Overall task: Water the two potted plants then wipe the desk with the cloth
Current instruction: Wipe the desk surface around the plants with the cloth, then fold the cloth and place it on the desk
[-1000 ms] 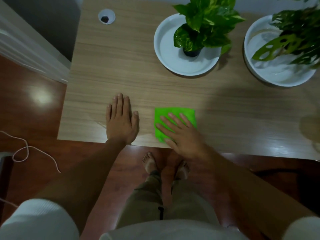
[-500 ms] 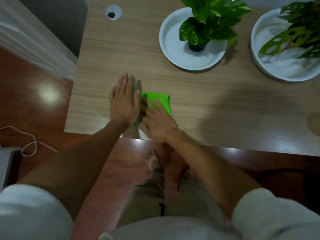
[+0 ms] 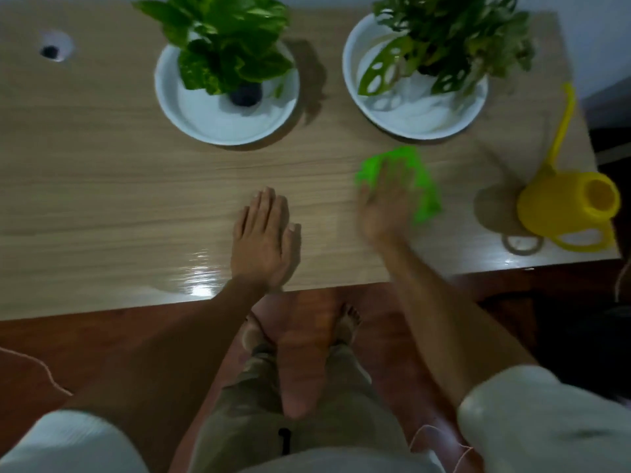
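Observation:
A bright green cloth (image 3: 421, 186) lies bunched on the wooden desk (image 3: 119, 186), just in front of the right pot. My right hand (image 3: 384, 203) presses flat on the cloth and is blurred by motion. My left hand (image 3: 263, 233) rests palm down on the desk near the front edge, fingers apart, holding nothing. At the back stand two white pots: the left pot (image 3: 227, 107) with a broad-leaved plant (image 3: 225, 39), the right pot (image 3: 415, 110) with a holed-leaf plant (image 3: 454, 39). A yellow watering can (image 3: 568, 206) sits at the desk's right end.
A round cable hole (image 3: 54, 49) is at the desk's back left. A wet sheen (image 3: 198, 278) shows near the front edge. The desk's right edge is close behind the watering can. Red-brown floor, my feet and a thin cord (image 3: 34, 367) lie below.
My right hand has swept the green cloth from beside my left hand far to the right, toward the right pot. The view has shifted right, bringing the watering can in.

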`<state>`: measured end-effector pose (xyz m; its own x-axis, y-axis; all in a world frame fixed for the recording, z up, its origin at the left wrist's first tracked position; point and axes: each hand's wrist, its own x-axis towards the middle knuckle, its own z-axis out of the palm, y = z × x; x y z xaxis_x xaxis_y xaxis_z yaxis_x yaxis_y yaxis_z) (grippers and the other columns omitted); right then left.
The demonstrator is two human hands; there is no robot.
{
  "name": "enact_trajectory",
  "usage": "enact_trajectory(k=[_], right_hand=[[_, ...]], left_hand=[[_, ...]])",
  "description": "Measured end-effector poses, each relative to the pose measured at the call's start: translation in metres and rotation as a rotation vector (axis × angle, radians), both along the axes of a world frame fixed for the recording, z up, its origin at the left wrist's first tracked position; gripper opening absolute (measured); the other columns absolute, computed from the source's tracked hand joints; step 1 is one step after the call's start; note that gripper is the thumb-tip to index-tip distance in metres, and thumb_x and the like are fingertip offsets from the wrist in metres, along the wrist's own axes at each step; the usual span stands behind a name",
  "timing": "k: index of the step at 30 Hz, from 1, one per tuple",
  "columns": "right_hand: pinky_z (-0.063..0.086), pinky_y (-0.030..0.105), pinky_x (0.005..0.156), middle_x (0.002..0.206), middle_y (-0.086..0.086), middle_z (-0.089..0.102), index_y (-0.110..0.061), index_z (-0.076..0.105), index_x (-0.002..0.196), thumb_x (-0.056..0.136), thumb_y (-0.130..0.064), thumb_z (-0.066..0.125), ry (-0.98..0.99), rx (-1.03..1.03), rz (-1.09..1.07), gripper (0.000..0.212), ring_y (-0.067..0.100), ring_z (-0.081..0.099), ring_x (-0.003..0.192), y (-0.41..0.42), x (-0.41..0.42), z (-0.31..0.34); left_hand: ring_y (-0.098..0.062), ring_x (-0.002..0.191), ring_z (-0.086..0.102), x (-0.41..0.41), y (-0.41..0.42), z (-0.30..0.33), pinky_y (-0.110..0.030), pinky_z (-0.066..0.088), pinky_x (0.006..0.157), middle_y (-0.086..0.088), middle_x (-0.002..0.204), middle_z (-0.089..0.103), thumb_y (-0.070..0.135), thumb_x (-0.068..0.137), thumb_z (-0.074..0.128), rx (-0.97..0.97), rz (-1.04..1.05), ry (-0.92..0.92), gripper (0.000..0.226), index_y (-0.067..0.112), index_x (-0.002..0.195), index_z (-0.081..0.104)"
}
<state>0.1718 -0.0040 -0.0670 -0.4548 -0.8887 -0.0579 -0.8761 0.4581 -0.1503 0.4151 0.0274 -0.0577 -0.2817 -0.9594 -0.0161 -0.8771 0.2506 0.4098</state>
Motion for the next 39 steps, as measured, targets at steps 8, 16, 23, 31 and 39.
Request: enact_trajectory(k=[8,16,23,31,39], right_hand=[[0.013,0.056,0.128,0.174,-0.003,0.015,-0.039,0.014,0.165,0.106,-0.060,0.023,0.039,0.152,0.688,0.063,0.027,0.011,0.161,0.103,-0.153,0.010],[0.000,0.056,0.128,0.175,0.007,0.008,-0.023,0.012,0.167,0.104,-0.064,0.021,-0.082,0.104,0.115,0.076,0.033,0.005,0.161,0.009,-0.200,0.011],[0.017,0.051,0.129,0.173,-0.001,0.022,-0.023,0.024,0.165,0.108,-0.045,0.030,-0.038,0.046,0.488,0.061,0.025,0.016,0.161,0.138,-0.237,0.001],[0.014,0.046,0.129,0.170,-0.004,0.027,-0.023,0.033,0.162,0.106,-0.039,0.032,-0.104,-0.008,0.299,0.059,0.021,0.019,0.160,0.174,-0.224,0.004],[0.033,0.017,0.115,0.137,-0.001,0.064,-0.011,0.065,0.135,0.110,-0.026,0.045,-1.134,-0.034,-0.074,0.035,0.008,0.056,0.128,0.134,-0.115,0.035]], left_hand=[[-0.027,0.160,0.020,-0.130,0.006,0.000,-0.041,0.009,0.128,-0.010,0.170,0.028,0.045,0.106,0.027,0.028,0.008,-0.017,0.065,0.009,0.160,0.036],[-0.025,0.161,0.015,-0.181,0.022,0.000,-0.039,0.003,0.129,-0.012,0.171,0.024,0.047,0.107,0.022,0.024,0.017,-0.023,0.068,0.007,0.160,0.035],[-0.024,0.161,0.012,-0.204,0.023,-0.003,-0.045,0.007,0.130,-0.010,0.172,0.020,0.047,0.105,0.023,0.053,-0.054,0.012,0.068,0.010,0.161,0.032],[-0.025,0.161,0.015,-0.235,0.030,-0.014,-0.050,0.010,0.129,-0.010,0.172,0.023,0.046,0.105,0.026,0.054,-0.165,0.015,0.066,0.011,0.161,0.034],[-0.026,0.147,0.044,-0.223,-0.001,0.016,-0.040,0.035,0.121,-0.013,0.159,0.047,0.048,0.106,0.036,0.188,0.060,0.376,0.063,0.010,0.155,0.045]])
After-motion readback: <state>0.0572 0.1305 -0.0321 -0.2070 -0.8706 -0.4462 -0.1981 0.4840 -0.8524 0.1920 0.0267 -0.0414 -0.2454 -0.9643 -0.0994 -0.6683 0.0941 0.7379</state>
